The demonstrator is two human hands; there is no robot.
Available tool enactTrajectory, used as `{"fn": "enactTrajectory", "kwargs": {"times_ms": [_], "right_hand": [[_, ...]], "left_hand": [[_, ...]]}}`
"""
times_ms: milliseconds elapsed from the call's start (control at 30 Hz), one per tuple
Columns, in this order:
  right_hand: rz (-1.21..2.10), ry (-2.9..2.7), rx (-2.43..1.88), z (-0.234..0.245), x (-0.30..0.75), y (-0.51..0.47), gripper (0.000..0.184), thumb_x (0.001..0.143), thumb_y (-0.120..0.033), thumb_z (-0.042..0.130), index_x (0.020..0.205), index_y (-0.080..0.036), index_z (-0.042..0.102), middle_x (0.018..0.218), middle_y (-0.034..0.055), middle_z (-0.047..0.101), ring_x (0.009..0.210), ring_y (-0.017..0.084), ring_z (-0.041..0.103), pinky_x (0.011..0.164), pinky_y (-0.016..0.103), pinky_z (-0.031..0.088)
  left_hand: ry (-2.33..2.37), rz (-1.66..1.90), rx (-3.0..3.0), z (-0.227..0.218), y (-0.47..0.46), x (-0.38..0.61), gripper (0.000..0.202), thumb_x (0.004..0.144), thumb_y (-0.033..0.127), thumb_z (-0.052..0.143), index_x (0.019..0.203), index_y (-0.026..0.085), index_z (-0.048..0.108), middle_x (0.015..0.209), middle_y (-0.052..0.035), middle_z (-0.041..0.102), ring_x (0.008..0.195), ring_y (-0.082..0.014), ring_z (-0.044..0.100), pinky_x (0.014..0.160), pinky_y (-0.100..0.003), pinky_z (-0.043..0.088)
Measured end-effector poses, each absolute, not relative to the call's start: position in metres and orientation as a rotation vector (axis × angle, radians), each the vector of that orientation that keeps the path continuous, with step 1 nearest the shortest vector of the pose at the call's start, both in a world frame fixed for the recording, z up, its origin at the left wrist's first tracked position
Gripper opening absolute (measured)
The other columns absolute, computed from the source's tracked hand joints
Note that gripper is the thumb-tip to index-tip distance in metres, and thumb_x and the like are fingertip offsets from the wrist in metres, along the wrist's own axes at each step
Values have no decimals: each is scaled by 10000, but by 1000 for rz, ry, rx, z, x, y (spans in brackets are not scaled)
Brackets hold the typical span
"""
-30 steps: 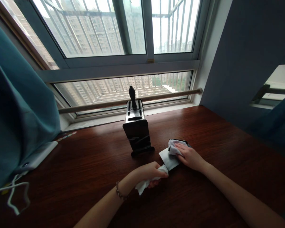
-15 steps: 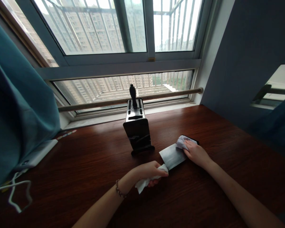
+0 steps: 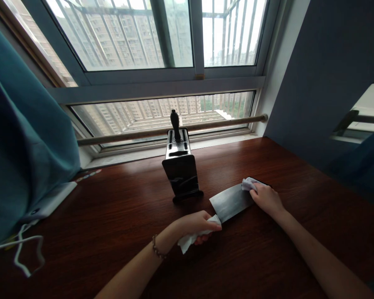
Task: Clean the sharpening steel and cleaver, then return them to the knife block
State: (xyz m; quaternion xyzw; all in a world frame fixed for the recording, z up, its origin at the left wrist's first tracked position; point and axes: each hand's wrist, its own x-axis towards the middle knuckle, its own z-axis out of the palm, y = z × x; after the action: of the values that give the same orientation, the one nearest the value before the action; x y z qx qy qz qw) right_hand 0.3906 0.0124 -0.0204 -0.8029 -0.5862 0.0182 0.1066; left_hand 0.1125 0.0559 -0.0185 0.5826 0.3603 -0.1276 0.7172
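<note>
A cleaver with a wide, flat metal blade [image 3: 232, 202] lies low over the table, right of centre. My left hand [image 3: 202, 226] is closed around its handle end, with a white tissue [image 3: 187, 241] wrapped there; the handle itself is hidden. At the blade's far right end, my right hand [image 3: 268, 200] pinches a crumpled whitish tissue [image 3: 248, 184] and presses it on the metal. Just behind the blade stands a black knife block [image 3: 182, 178], one dark-handled tool [image 3: 175, 124] upright in its top slots.
The reddish-brown wooden table [image 3: 127, 207] reaches to a barred window [image 3: 121, 37] with a rail [image 3: 137, 135] across it. On the left are a blue curtain [image 3: 50, 133], a white flat device [image 3: 54, 201] and a white cable [image 3: 31, 270]. A wall [image 3: 311, 95] rises at right.
My right hand and its tissue have slid right along the blade toward its far end, baring more metal. My left hand has stayed in place on the handle end.
</note>
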Motion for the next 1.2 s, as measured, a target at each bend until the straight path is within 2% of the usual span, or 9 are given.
{"fn": "enactTrajectory", "kwargs": {"times_ms": [200,367,433,600,733,867,1000,1100,1200], "right_hand": [[136,-1456,-2098,-16,410,15,365,815,-325,341,1044,-197,595,870,87,680,801,223,628,706,304,418],[267,-1818,-1929,-16,398,13,374,819,-297,344,1102,-203,569,951,65,678,841,191,620,720,275,407],[183,-1984,-1975,-16,390,11,336,809,-278,350,1031,-212,593,965,66,678,859,197,618,718,281,397],[-115,-2103,-2202,-15,385,8,254,796,-309,358,769,-210,591,745,67,673,682,205,615,603,301,339],[-178,-2171,-2168,-15,390,8,242,791,-310,369,737,-217,585,698,59,662,657,209,613,582,306,318],[-63,-2205,-2028,-15,380,3,225,779,-277,394,728,-205,601,717,59,672,686,204,620,614,308,363],[257,-2268,-1598,-19,349,-9,289,762,-225,437,971,-197,634,955,70,694,891,193,629,775,308,444],[452,-2353,-1237,-21,328,-15,469,726,-159,467,1189,-161,541,1201,84,603,1151,175,520,970,296,392],[516,-2396,-1109,-21,318,-16,543,721,-123,459,1263,-147,473,1292,83,534,1250,157,422,1040,296,340]], "left_hand": [[815,-291,1287,-17,55,112,406,652,532,642,677,167,467,478,33,480,344,-78,422,311,-187,333],[808,-298,1290,-16,56,113,414,645,538,645,675,166,465,465,36,469,342,-76,414,317,-184,318],[800,-296,1294,-17,56,113,415,644,538,647,677,164,469,460,38,467,345,-74,410,325,-186,321],[775,-321,1316,-16,57,113,426,647,550,641,679,160,473,475,34,481,354,-75,415,328,-195,330],[793,-319,1324,-13,56,113,431,648,556,640,678,160,471,475,38,479,351,-69,410,331,-193,338],[793,-323,1340,-12,56,114,428,661,555,628,660,158,470,476,36,478,349,-71,420,323,-192,341],[807,-324,1343,-10,55,115,407,680,535,617,652,156,470,471,37,480,340,-71,425,313,-186,335],[837,-288,1354,-10,53,116,337,696,465,624,679,161,480,463,46,474,333,-70,425,314,-182,339],[845,-251,1344,-14,51,117,283,694,411,635,725,171,489,457,59,465,327,-69,416,317,-185,350]]}}
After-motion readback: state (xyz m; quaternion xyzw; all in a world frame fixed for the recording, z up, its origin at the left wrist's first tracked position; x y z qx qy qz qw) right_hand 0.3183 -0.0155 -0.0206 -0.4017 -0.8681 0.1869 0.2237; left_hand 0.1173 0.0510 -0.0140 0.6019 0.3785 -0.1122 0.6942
